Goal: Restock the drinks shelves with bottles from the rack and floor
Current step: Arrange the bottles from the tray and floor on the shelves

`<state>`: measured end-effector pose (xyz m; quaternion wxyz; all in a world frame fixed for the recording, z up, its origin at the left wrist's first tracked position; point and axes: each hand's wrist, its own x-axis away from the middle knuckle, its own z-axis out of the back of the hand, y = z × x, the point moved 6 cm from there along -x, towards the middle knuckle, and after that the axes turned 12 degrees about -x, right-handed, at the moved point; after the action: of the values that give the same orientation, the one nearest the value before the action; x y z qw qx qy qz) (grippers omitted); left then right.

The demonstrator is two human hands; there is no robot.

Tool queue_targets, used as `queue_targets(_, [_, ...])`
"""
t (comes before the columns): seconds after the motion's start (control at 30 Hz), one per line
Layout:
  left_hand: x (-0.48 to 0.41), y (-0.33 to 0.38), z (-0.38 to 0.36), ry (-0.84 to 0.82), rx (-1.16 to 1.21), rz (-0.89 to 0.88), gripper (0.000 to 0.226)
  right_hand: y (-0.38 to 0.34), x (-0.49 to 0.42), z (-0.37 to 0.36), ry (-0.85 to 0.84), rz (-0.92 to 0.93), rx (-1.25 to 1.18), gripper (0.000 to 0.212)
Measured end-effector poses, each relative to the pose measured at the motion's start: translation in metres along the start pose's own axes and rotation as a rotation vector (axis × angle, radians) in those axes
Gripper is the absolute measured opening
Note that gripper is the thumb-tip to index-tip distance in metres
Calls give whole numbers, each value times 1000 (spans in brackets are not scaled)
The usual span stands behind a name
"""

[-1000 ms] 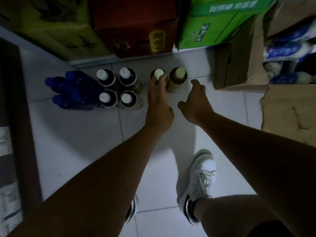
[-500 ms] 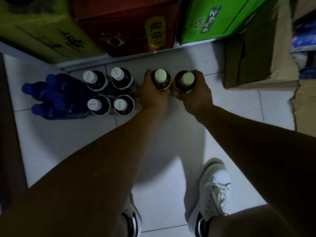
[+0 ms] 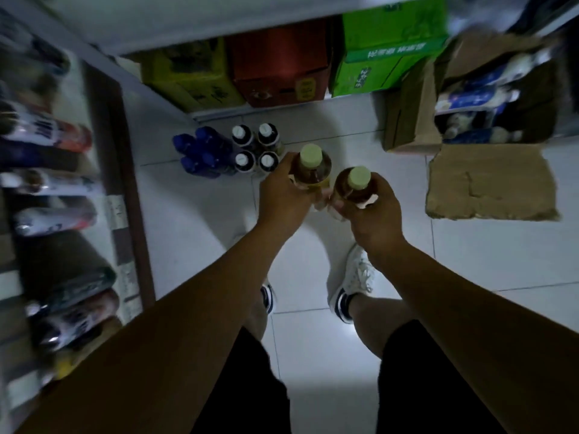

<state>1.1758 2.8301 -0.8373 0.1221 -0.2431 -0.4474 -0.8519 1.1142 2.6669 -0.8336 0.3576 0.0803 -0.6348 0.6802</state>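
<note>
- The left hand (image 3: 282, 195) curls its fingers round a green-capped tea bottle (image 3: 313, 169), whose cap sits at the hand's 1 o'clock.
- The right hand (image 3: 372, 211) grips a second tea bottle (image 3: 355, 186) at its 11 o'clock, just beside the first.
- Four white-capped bottles (image 3: 255, 148) stand on the floor (image 3: 194, 220) at the left hand's 11 o'clock, with blue bottles (image 3: 200, 151) at their 9 o'clock.

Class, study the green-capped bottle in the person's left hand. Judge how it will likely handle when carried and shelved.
Probably stiff: the left hand wraps the bottle with no visible denting. Likely heavy for its size, as amber liquid seems to fill it to the shoulder. Round-bodied, so it might roll if laid down.
</note>
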Motion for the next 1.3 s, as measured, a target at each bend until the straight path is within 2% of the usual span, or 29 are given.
queue_targets(0.1, [63,42,58,32,14,-28,59,-62,57,11,-77,21,8,53])
queue_targets(0.2, [117,82,113,94,25,-80,51,-122,102,20,-97,58,-26,59])
queue_targets(0.3, [157,130,166,172,60,-138,47,-190,135,22,-137,99,-122,57])
queue_targets(0.43, [197,188,239,271,267,-160,37,-279,175,11,-270,194,-193,63])
queue_targets(0.53, [223,223,290,298,484,-162,33,-337,205,5,-379,292,-234,46])
queue_targets(0.67, [246,261,346,273,677,-157,50,-403,238,-7,-474,338,-305,29])
queue_targets(0.77, [262,294,385,207,758,-168,62,-454,260,-27,-533,362,-346,28])
queue_targets(0.87, [282,317,419,183,764,-188,56,-493,286,-48,-599,347,-387,26])
queue_targets(1.07, [321,353,483,158,738,-285,56,-561,331,-80,-723,313,-430,55])
queue_targets(1.2, [335,362,518,121,760,-354,64,-597,360,-103,-839,275,-525,57])
queue_targets(1.3, [344,367,547,126,820,-390,52,-621,380,-124,-917,196,-588,57])
